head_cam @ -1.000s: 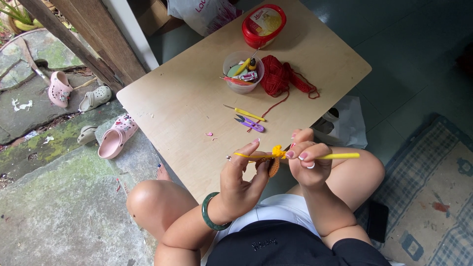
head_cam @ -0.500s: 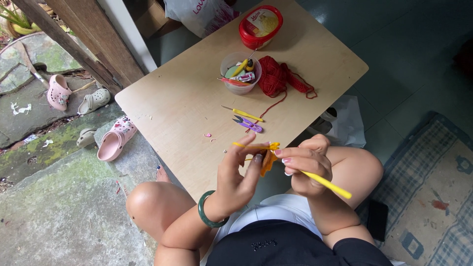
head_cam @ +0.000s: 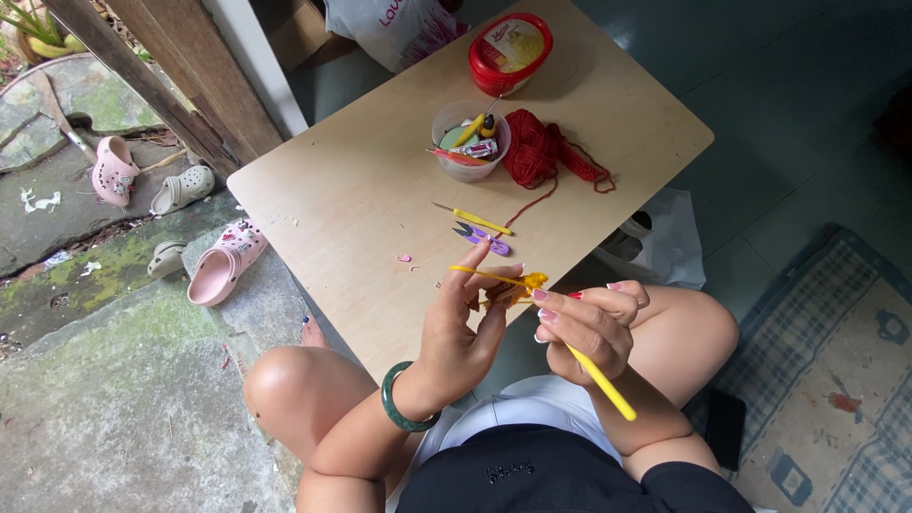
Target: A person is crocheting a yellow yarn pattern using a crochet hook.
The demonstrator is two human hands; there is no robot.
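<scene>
Our left hand pinches a small yellow crochet piece — barely begun (strand taut over fingers) — while our right hand grips the yellow hook; red yarn lies untouched.

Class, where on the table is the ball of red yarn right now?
In the head view, the red yarn lies on the far part of the table, right beside the clear tub of tools and just below the red-lidded tub.
</scene>
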